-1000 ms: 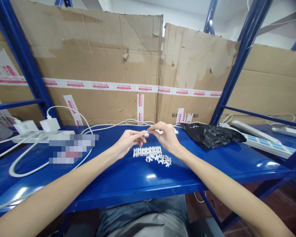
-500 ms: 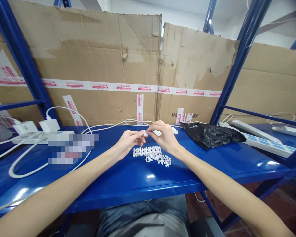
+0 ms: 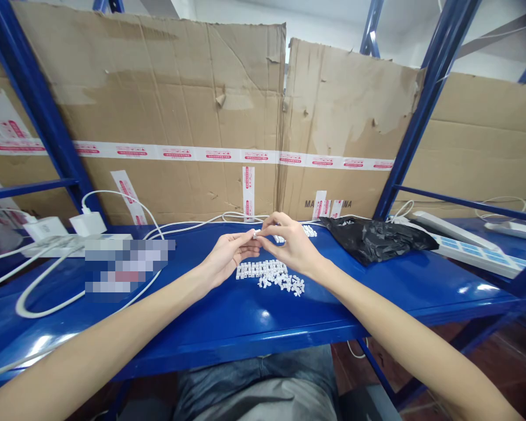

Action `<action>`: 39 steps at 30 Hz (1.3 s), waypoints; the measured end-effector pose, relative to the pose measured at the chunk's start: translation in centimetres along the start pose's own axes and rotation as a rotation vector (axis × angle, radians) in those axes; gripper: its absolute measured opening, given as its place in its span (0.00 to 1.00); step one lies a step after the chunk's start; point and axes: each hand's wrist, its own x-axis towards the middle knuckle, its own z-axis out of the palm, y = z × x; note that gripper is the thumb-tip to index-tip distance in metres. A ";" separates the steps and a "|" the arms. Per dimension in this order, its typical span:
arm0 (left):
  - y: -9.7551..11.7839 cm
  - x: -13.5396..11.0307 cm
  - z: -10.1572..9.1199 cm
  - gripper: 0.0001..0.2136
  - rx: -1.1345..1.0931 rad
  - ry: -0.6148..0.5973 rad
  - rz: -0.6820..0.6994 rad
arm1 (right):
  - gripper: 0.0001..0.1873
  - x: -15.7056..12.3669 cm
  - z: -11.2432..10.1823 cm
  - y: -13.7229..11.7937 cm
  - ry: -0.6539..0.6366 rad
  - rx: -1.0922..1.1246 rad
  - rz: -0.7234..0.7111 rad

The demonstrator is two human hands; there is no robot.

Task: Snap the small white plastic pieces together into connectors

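My left hand (image 3: 228,253) and my right hand (image 3: 290,244) meet above the blue shelf (image 3: 245,316), and both pinch one small white plastic piece (image 3: 256,233) between their fingertips. Just below them a neat row of joined white pieces (image 3: 259,269) lies on the shelf. A loose heap of the same white pieces (image 3: 284,283) sits right in front of that row. A few more white pieces (image 3: 309,231) lie behind my right hand.
A crumpled black plastic bag (image 3: 374,238) lies to the right. White power strips (image 3: 469,245) are at the far right. At the left are white chargers (image 3: 87,222) and looping white cables (image 3: 48,292). Cardboard sheets (image 3: 166,117) and blue rack posts (image 3: 409,128) close off the back.
Both hands have risen slightly and drawn closer together around the small white piece. The row and the heap on the shelf have not moved.
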 end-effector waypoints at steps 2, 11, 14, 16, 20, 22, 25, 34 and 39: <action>0.2 0.1 0.0 0.11 0.019 -0.005 0.050 | 0.08 0.1 0.3 0.3 0.082 0.124 0.161; 0.6 -0.1 -0.1 0.15 0.265 -0.049 0.251 | 0.16 0.1 0.9 0.9 -0.166 0.707 0.515; 0.8 0.0 -0.1 0.14 0.398 -0.049 0.333 | 0.13 0.0 0.7 0.9 -0.227 0.744 0.520; 0.9 0.0 -0.2 0.14 0.513 -0.068 0.388 | 0.10 0.0 0.6 1.0 -0.278 0.770 0.512; 1.2 -0.1 -0.4 0.14 0.701 -0.154 0.450 | 0.08 0.0 0.4 1.5 -0.303 0.796 0.532; 1.1 -0.2 -0.4 0.15 0.728 -0.190 0.457 | 0.08 0.0 0.3 1.7 -0.277 0.824 0.533; 1.1 -0.2 -0.4 0.15 0.725 -0.213 0.436 | 0.10 -0.1 0.3 1.7 -0.254 0.847 0.524; 1.4 -0.5 -0.3 0.13 0.651 -0.264 0.377 | 0.16 -0.4 0.6 2.1 -0.302 1.006 0.419; 1.4 -0.5 -0.3 0.15 0.662 -0.244 0.369 | 0.17 -0.3 1.0 1.9 -0.295 0.951 0.441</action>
